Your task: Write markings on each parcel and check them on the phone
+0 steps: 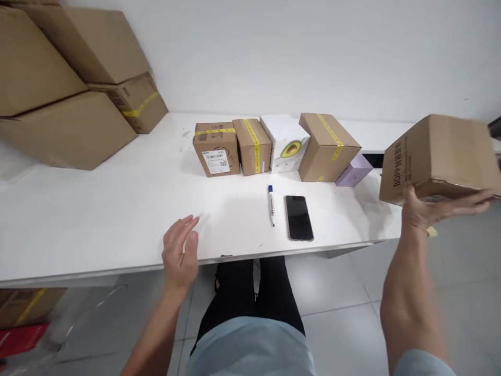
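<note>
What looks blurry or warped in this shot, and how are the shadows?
In the head view, the left hand and right hand look slightly smeared, probably by motion; in the head view, the stacked cartons seem stretched at the left edge, likely lens distortion; in the head view, shadows on the white table are soft, and the floor shows pale glare.

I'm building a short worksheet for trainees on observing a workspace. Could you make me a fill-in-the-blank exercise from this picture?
1. The right hand holds a cardboard box printed with the Latin letters ____.
2. The white box shows a picture of a halved ____.
3. In the picture, the phone lies on the table to the ____ of the marker.
4. The marker's upper end in the picture is colored ____.

Missing words: BOPP; avocado; right; blue.
</note>
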Demonstrator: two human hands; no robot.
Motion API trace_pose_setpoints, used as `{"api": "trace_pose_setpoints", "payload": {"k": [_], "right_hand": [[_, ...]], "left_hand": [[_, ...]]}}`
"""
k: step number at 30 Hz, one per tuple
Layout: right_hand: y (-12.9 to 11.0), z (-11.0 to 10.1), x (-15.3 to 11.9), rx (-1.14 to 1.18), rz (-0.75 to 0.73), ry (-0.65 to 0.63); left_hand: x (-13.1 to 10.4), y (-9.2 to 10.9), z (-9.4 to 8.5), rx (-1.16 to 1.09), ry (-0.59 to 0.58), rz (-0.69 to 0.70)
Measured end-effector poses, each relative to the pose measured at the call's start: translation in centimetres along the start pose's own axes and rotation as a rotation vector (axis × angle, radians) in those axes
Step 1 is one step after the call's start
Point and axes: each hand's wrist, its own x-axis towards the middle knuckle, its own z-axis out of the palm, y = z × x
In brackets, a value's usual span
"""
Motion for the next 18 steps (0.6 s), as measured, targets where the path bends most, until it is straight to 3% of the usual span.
{"api": "trace_pose_setpoints", "payload": {"k": [4,8,12,18], "right_hand": [[0.0,4.0,0.8,-0.031,0.109,-0.257],[0.0,7.1,1.1,0.024,0.168,-0.353],[-0.2,7.9,1.0,0.066,0.184,-0.376],[-1.5,7.9,0.0,0.091,0.142,-0.405]], "left_hand": [[5.5,-0.7,1.3,0.120,0.000,0.015],[13.1,-0.3,3.3,0.260,-0.023,-0.078],[19.4,0.7,6.0,0.403,-0.160,-0.167],[25.5,0.1,10.4,0.473,-0.277,-0.233]]}}
